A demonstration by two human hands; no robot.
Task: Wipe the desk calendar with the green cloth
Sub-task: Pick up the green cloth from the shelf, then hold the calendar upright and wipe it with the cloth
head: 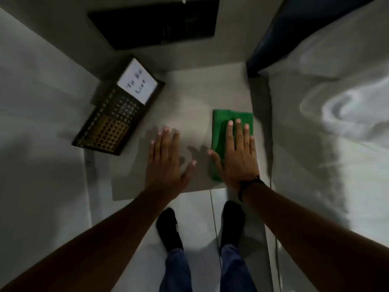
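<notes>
Plainly, stage: nothing has been wiped yet by the look of it; cloth and calendar lie well apart.
Green cloth: folded flat near the right edge of the pale surface (189,98), under the right hand; the green cloth (219,131) shows beyond the fingertips and beside the thumb.
Right hand: the right hand (237,152) lies palm down on the cloth, fingers straight and close together, not curled round it; probably pressing it flat before gathering it up.
Left hand: the left hand (166,159) rests flat on the bare surface, fingers spread, holding nothing; it looks placed to steady the person leaning over.
Desk calendar: the desk calendar (117,116) lies at the left rear of the surface, angled, with a white "To Do List" card (137,83) on its far end; neither hand touches it.
Next move, as a guess: close the right hand on the cloth and carry it left; the left hand sits near enough to brace the calendar.
Surroundings: a dark panel (155,22) behind; feet on the floor below.
</notes>
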